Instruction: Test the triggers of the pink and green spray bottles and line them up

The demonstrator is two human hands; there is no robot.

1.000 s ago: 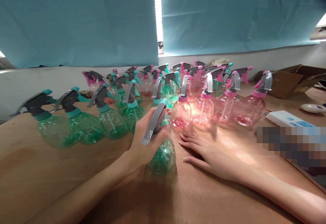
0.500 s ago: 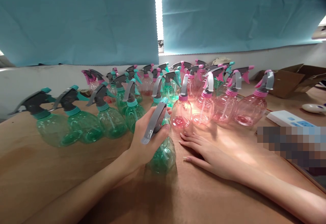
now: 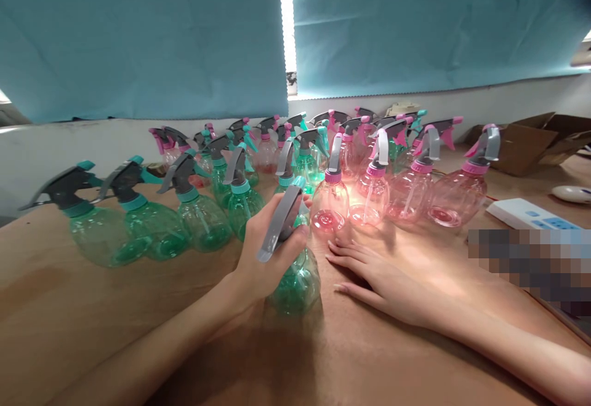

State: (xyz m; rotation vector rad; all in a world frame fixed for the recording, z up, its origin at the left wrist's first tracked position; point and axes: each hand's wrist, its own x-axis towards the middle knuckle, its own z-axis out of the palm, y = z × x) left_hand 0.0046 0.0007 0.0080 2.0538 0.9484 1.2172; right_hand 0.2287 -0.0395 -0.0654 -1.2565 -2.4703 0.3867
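My left hand (image 3: 263, 252) is wrapped round the neck of a green spray bottle (image 3: 295, 283) that stands on the brown table (image 3: 92, 320). Its grey trigger (image 3: 279, 221) points toward me over my fingers. My right hand (image 3: 373, 277) lies flat on the table just right of that bottle, fingers stretched out and empty. Behind my hands stand a row of green spray bottles (image 3: 157, 224) at the left and a row of pink spray bottles (image 3: 406, 187) at the right, with more of both behind them.
A white power strip (image 3: 526, 215) lies at the right, by a blurred patch. An open cardboard box (image 3: 530, 141) sits at the back right, and a white object (image 3: 572, 193) is near the right edge. Blue sheets (image 3: 138, 37) hang along the back wall.
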